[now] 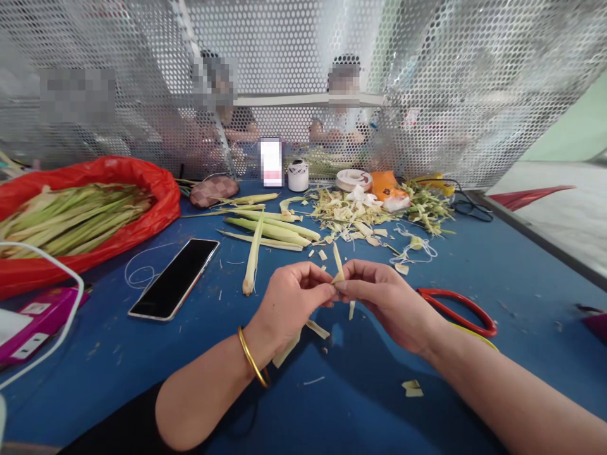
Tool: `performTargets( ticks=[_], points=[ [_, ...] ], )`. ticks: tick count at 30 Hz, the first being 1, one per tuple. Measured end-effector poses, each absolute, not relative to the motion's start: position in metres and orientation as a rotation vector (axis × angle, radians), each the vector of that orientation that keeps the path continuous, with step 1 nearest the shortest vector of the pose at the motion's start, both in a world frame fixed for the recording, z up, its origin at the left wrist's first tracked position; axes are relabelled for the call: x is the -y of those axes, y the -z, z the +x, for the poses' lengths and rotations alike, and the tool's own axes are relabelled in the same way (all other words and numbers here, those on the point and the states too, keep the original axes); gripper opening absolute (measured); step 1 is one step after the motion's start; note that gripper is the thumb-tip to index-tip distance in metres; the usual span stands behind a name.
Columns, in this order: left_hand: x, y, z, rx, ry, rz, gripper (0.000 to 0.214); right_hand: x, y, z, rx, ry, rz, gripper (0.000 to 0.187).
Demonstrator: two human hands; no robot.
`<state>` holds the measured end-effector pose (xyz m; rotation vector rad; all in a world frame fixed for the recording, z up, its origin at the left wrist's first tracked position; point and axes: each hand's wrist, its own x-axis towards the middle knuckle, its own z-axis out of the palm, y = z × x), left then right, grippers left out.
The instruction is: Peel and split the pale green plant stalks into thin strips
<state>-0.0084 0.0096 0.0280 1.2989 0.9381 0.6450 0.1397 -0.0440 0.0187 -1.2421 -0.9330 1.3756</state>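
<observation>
My left hand [291, 303] and my right hand [384, 303] meet above the blue table [370, 398], fingertips pinched together on a small pale leaf strip [337, 268] that sticks up between them. Both hands are closed on it. A gold bangle [252, 357] circles my left wrist. More pale strips hang or lie just under the hands. Several peeled green stalks [270, 229] lie on the table beyond my hands.
A red bag [156, 183] of green stalks sits far left. A black phone [175, 278] lies left of my hands. Red-handled scissors [458, 309] lie right. A heap of trimmings [351, 212], a tape roll [353, 179] and a white jar [298, 175] stand before a perforated screen, with people behind it.
</observation>
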Motion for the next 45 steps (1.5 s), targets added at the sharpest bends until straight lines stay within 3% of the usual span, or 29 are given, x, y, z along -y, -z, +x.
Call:
performTargets(
  ticks=[11,17,23,32,45],
  points=[
    [-0.0091,-0.0294,-0.0094,-0.893,-0.591,1.262,0.006,0.0425,-0.0214,0.1407,0.923,-1.452,-1.231,0.019],
    [-0.0099,-0.0286,-0.009,-0.934,-0.593,1.32,0.01,0.041,-0.0184,0.1418,1.062,-1.126,-1.394,0.024],
    [-0.0104,-0.0261,-0.0081,-0.957,-0.582,1.299,0.002,0.0411,-0.018,0.1413,1.229,-0.865,-1.435,0.017],
    [-0.0113,-0.0215,-0.0077,-0.95,-0.679,1.21,0.005,0.0438,-0.0149,0.1388,1.295,-1.003,-1.396,0.004],
    [-0.0112,-0.0239,-0.0078,-0.945,-0.721,1.359,0.016,0.0441,-0.0162,0.1414,1.42,-0.768,-1.497,0.007]
  ],
)
